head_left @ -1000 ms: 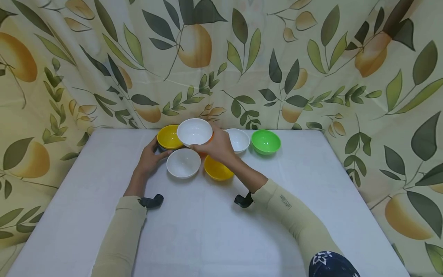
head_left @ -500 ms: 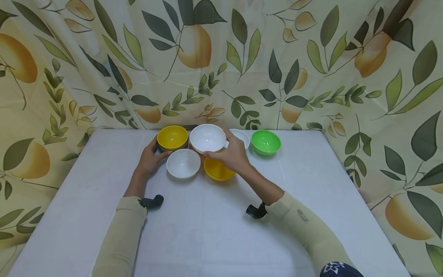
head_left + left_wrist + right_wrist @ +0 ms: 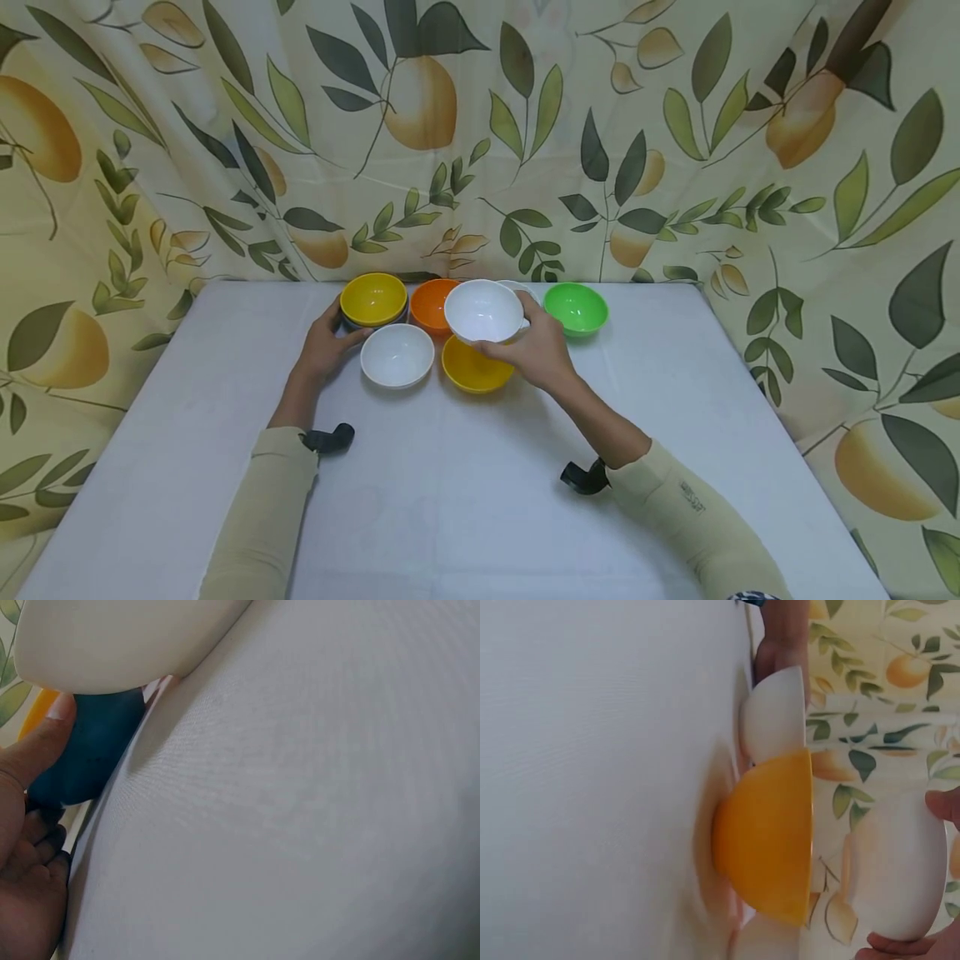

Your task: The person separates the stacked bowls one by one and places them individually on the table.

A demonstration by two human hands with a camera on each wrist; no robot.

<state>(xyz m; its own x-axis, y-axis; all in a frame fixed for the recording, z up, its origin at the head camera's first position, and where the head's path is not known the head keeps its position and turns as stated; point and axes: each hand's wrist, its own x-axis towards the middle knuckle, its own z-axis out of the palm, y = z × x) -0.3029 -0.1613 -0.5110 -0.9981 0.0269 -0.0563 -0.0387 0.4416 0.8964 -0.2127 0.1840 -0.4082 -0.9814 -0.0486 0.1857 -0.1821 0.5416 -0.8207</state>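
Observation:
My right hand [image 3: 543, 346] holds a white bowl [image 3: 483, 310] by its right side, raised above the table; the right wrist view shows this bowl apart from the yellow bowl [image 3: 769, 836]. At the back left, a yellow bowl [image 3: 373, 298] is stacked in a dark blue bowl [image 3: 97, 750]. My left hand [image 3: 324, 340] grips this stack from the left, thumb at the front. In front of the stack stands another white bowl [image 3: 397, 357]. An orange bowl [image 3: 429, 307] sits just right of the stack, partly hidden by the raised bowl.
A green bowl [image 3: 576, 308] stands at the right end of the back row. Beside it, a further white bowl [image 3: 522, 288] is mostly covered by the raised bowl and right hand. The white-covered table [image 3: 450, 500] ends at a patterned cloth [image 3: 480, 167] behind.
My right hand has carried the white bowl rightward and toward me, off from over the orange bowl, which now shows. My left hand has stayed on the stack.

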